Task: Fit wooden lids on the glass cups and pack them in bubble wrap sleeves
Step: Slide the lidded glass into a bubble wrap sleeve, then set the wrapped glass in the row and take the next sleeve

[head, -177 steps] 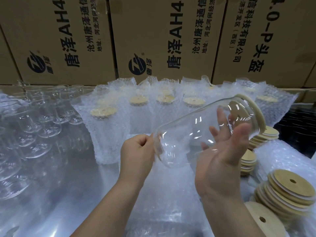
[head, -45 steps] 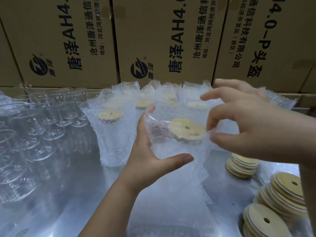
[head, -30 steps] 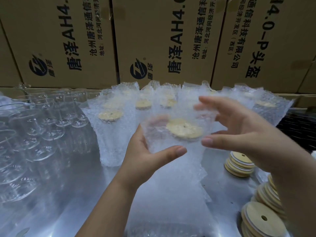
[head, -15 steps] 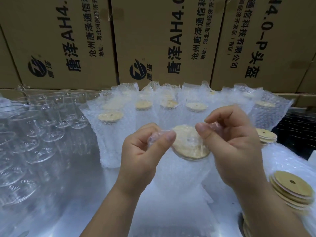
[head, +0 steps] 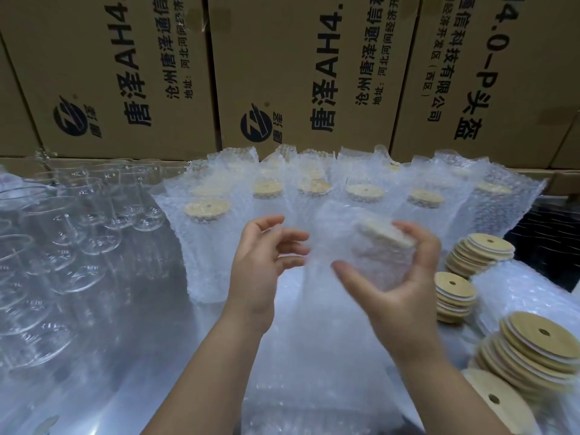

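Note:
A glass cup with a wooden lid (head: 384,232) sits inside a bubble wrap sleeve (head: 379,265), tilted with the lid toward the upper left. My right hand (head: 398,296) grips this wrapped cup from the right, thumb in front and fingers behind. My left hand (head: 257,268) hovers just left of it with fingers loosely curled, fingertips at the sleeve's loose edge; the blur hides whether they touch it. Under both hands lies a pile of flat bubble wrap sleeves (head: 314,356).
Several wrapped, lidded cups (head: 207,246) stand in rows behind. Bare glass cups (head: 62,246) crowd the left of the metal table (head: 125,356). Stacks of loose wooden lids (head: 480,249) (head: 539,343) lie at the right. Cardboard boxes (head: 298,73) wall off the back.
Both hands were pinching the sleeve's top over the lid. Now my left hand has come off to the left, and my right hand has tipped the wrapped cup and shifted it right.

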